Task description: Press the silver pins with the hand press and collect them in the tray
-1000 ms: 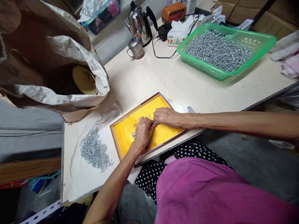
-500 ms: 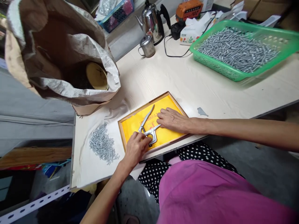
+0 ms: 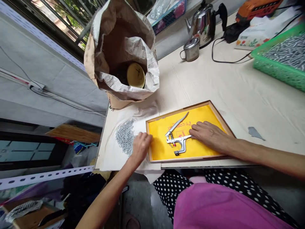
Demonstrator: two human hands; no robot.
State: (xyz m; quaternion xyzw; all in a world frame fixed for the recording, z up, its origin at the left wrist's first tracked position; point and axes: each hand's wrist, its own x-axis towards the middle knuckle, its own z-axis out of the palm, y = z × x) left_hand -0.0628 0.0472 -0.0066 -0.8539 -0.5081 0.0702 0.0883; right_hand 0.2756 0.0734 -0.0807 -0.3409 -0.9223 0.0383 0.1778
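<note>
A wooden-framed tray (image 3: 221,118) with a yellow lining lies at the table's near edge. A metal plier-like press tool (image 3: 177,136) rests in it with its handles spread. My right hand (image 3: 209,135) lies flat on the lining, fingers stretched, fingertips touching the tool's lower handle. My left hand (image 3: 140,147) sits just left of the tray's rim, fingers curled together over the edge of a heap of small silver metal pieces (image 3: 125,136) on a white cloth (image 3: 111,156). What its fingers hold, if anything, is hidden.
A brown paper sack (image 3: 124,54) with a yellow cup inside stands behind the heap. A green basket (image 3: 274,65) of silver pieces sits at the far right. A steel kettle (image 3: 205,22), a small lidded cup (image 3: 190,49) and a black cable lie at the back.
My left hand left the tool and moved left out of the tray onto the heap of metal pieces. The tool now lies uncovered. The view swung to the left.
</note>
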